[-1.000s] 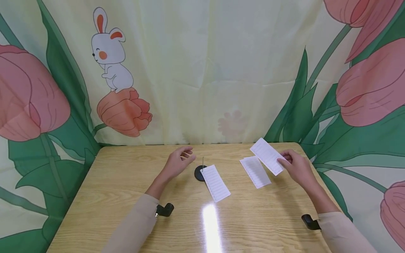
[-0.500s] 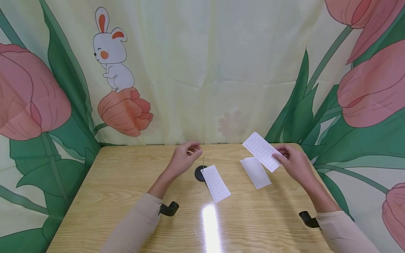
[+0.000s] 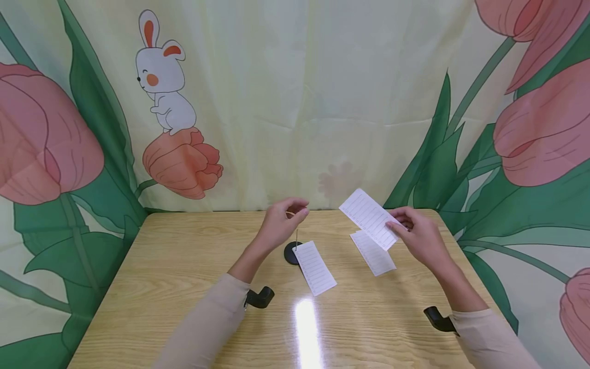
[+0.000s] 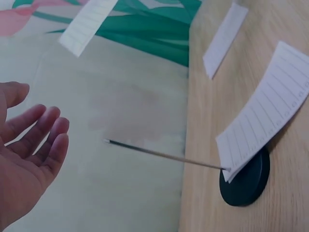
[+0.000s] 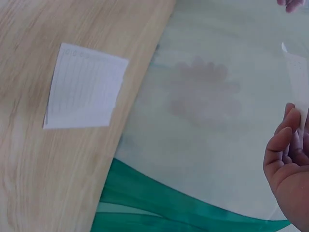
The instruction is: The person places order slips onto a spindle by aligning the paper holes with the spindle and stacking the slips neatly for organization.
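A receipt spike (image 3: 292, 253) with a black round base stands at the middle of the table; its thin metal pin (image 4: 159, 153) points up. One lined white paper slip (image 3: 315, 268) is pierced by the pin near its end and slants down to the tabletop. My right hand (image 3: 420, 234) pinches another lined slip (image 3: 366, 216) by its right end, above the table. Below that lies a small pile of slips (image 5: 86, 89), partly covered by the held one in the head view. Fingers loosely bent, my left hand (image 3: 281, 221) hovers just above the pin, holding nothing.
The wooden table (image 3: 184, 271) ends at a curtain (image 3: 276, 128) printed with tulips and a rabbit. Black wrist mounts (image 3: 260, 297) stick out from both sleeves. A bright light reflection (image 3: 308, 328) lies on the tabletop near the front.
My right hand has moved left with its slip, toward the spike. My left hand has shifted right and up, closer to above the pin. The spiked slip and the pile have stayed put.
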`<state>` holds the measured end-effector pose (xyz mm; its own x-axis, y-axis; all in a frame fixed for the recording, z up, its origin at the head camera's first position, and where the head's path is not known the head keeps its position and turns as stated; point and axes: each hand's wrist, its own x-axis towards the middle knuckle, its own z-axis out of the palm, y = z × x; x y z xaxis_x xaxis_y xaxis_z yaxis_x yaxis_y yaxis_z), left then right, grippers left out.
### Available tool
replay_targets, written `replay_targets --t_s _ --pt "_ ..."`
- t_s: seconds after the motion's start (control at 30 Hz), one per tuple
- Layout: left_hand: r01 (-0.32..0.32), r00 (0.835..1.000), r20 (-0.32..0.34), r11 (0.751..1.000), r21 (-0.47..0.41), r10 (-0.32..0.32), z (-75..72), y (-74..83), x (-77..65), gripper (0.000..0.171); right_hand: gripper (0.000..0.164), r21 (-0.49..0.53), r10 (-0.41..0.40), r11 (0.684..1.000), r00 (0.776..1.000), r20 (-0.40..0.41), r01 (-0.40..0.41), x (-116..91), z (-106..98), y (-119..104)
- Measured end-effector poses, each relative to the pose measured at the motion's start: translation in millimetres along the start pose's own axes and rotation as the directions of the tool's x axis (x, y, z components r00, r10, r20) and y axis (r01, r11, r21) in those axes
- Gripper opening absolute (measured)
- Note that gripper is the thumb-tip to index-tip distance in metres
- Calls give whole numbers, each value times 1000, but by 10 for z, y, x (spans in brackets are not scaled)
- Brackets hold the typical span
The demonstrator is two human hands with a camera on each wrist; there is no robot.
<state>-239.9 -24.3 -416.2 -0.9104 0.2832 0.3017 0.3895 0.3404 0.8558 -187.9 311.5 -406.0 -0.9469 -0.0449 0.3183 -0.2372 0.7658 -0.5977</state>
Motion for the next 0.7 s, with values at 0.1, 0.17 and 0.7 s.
replay_targets --t_s 0.1,0.17,0.7 --pt "-2 1000 15 1000 -11 2 58 30 42 24 23 34 3 999 1000 6 -3 -13 30 -55" --pt "2 1000 27 1000 -21 -2 99 46 65 22 22 56 0 998 1000 10 0 -25 61 -84" --pt "28 999 28 999 -33 -27 229 178 166 13 20 180 -61 982 998 3 59 -36 252 -250"
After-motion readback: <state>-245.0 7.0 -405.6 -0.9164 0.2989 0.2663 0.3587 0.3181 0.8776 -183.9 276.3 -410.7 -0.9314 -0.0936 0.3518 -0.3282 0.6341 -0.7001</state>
